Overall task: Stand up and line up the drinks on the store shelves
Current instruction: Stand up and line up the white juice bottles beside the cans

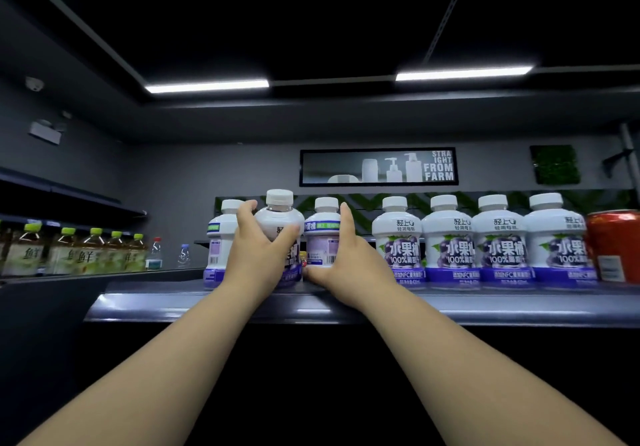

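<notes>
Both hands reach to grape juice bottles near the shelf (485, 307) front edge.
Left hand (258, 251) grips one grape juice bottle (279, 218), fingers curled; right hand (349, 258) lays straight, pressed-together fingers (346, 223) against the neighbouring bottle (322, 241).

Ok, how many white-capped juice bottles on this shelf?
7 bottles: four lined up at right, one in the left hand, one each side of it; more may hide behind.

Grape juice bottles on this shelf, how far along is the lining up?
Done: four bottles at the right stand in a row, labels forward. In hand: the left hand grips a fifth bottle, and the right hand rests open against a sixth bottle. Left: that sixth and the leftmost bottle show barcode sides, not yet faced forward.
</notes>
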